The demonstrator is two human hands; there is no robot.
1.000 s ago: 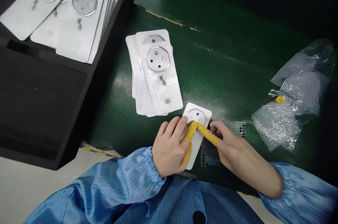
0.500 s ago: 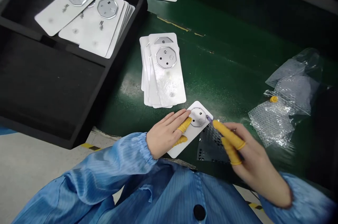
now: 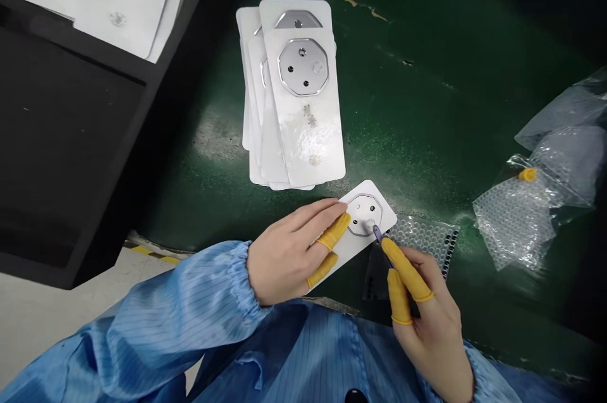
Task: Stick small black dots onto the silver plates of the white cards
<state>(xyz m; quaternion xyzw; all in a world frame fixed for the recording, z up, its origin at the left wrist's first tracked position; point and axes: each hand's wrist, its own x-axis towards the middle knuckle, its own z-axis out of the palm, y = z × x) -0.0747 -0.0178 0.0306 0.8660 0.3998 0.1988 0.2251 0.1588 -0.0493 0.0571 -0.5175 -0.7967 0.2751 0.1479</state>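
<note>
A white card (image 3: pixel 363 216) with an octagonal silver plate lies tilted near the table's front edge. My left hand (image 3: pixel 303 248), with yellow covers on thumb and forefinger, grips the card's left edge and rests on it. In my right hand (image 3: pixel 422 302), also with two yellow-covered fingers, is a thin purple tool (image 3: pixel 378 233), its tip at a small round spot on the plate. A sheet of small black dots (image 3: pixel 422 238) lies under and beside my right hand. Further back sits a stack of similar white cards (image 3: pixel 308 131).
A black tray (image 3: pixel 152 93) with more white cards stands on the left. Clear plastic bags and bubble wrap (image 3: pixel 516 213), with a small yellow roll (image 3: pixel 527 174) on them, lie on the green table (image 3: pixel 427 124) at the right.
The view has moved closer and shifted. The tool tip in my right hand has gone from the plate's right edge to the round spot lower on the plate. My left hand still holds the card.
</note>
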